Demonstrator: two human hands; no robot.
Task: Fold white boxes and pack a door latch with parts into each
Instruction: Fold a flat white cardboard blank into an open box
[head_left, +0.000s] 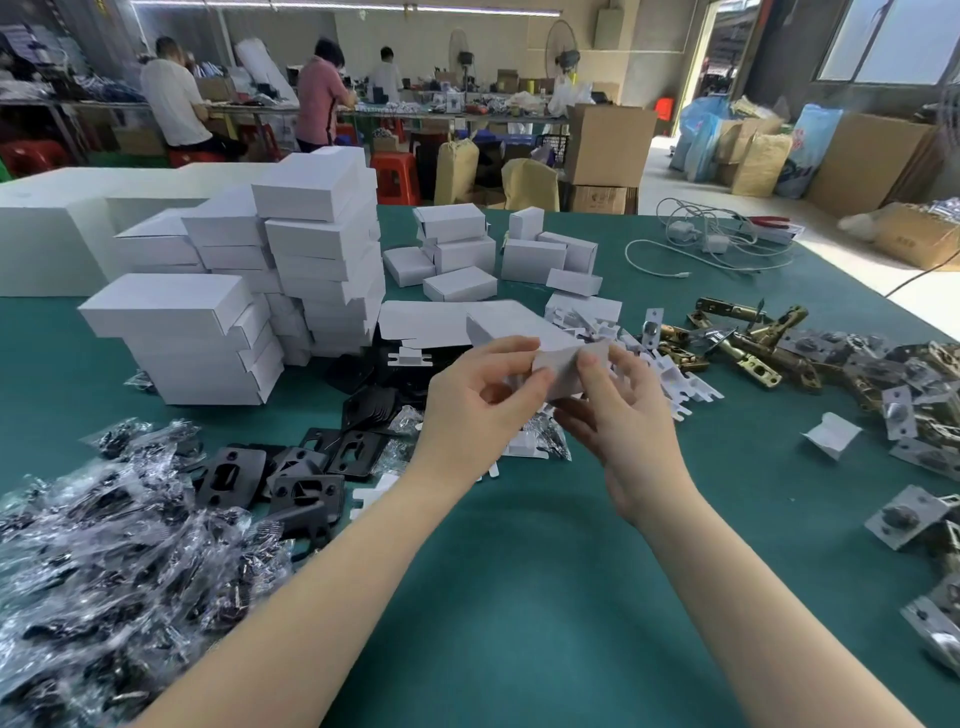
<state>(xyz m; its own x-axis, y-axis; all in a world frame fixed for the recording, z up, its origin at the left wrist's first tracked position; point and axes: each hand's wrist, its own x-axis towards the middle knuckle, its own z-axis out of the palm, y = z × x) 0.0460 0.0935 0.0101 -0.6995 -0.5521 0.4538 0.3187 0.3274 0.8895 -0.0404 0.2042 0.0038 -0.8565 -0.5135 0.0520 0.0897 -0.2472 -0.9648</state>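
Note:
Both hands hold a small white cardboard box blank (558, 371) above the green table (545, 597), its panels partly bent. My left hand (480, 405) pinches its left side, and my right hand (618, 400) pinches its right side from behind. Flat white blanks (441, 325) lie just beyond the hands. Brass door latches (748, 338) lie to the right. Black strike plates (291, 467) and clear bags of screws (104, 545) are spread at the left.
Tall stacks of closed white boxes (291, 260) stand at the left back. Smaller folded boxes (467, 249) sit behind the blanks. Silver latch plates (914, 509) line the right edge. White cables (706, 244) lie at the far right. People work at benches behind.

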